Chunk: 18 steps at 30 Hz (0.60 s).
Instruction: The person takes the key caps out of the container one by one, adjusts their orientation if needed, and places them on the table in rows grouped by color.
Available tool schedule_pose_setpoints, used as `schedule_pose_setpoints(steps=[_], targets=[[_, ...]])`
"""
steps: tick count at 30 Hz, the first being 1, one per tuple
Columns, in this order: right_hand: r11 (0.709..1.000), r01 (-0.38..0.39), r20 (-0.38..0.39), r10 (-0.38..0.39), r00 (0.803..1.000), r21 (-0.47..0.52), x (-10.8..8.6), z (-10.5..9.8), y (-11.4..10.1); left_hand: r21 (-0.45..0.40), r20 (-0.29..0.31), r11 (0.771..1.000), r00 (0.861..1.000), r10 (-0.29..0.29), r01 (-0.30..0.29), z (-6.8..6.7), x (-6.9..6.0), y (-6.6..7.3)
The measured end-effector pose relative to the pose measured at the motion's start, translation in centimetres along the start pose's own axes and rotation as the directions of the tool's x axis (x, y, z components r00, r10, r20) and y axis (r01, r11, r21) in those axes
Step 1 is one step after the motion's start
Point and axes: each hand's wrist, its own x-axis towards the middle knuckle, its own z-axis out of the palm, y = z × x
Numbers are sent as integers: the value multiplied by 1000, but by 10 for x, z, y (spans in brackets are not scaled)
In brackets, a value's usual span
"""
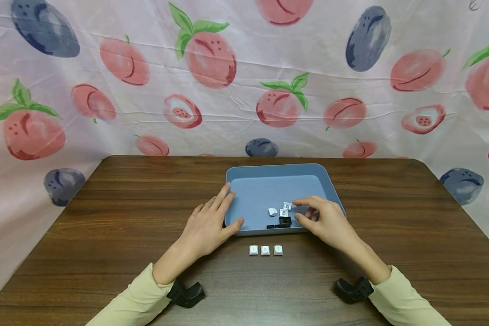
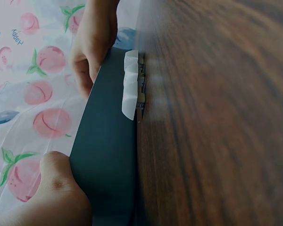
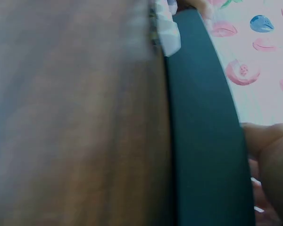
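My left hand lies spread over the left edge of the blue tray, its thumb at the near left corner. Over the tray's right part, my right hand has a bent index finger and thumb, with a gap between the tips. Just left of these fingertips is a white square piece. Another white square and a white keycap lie nearby, beside a black block. White slivers show among my right fingers; whether these fingers hold anything is unclear.
Three white keycaps stand in a row on the brown table before the tray; dark parts show beneath them in the left wrist view. Small black pieces line the tray's near inner edge. A fruit-patterned cloth hangs behind.
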Motion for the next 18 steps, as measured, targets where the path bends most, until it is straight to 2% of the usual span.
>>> schedule_pose_setpoints(steps=[5, 11, 14, 18], targets=[[999, 43, 142, -38, 989, -32, 5, -4, -1, -2, -11, 1000, 1000, 3, -3, 2, 0, 0], [976, 188, 263, -153, 953, -113, 7, -5, 1, -2, -12, 1000, 1000, -1, 1, 1, -1, 1], [963, 230, 295, -181, 938, -141, 6, -6, 1, 0, -12, 1000, 1000, -1, 1, 1, -1, 1], [964, 223, 294, -172, 940, -148, 5, -7, 2, 0, -12, 1000, 1000, 0, 0, 2, -1, 2]])
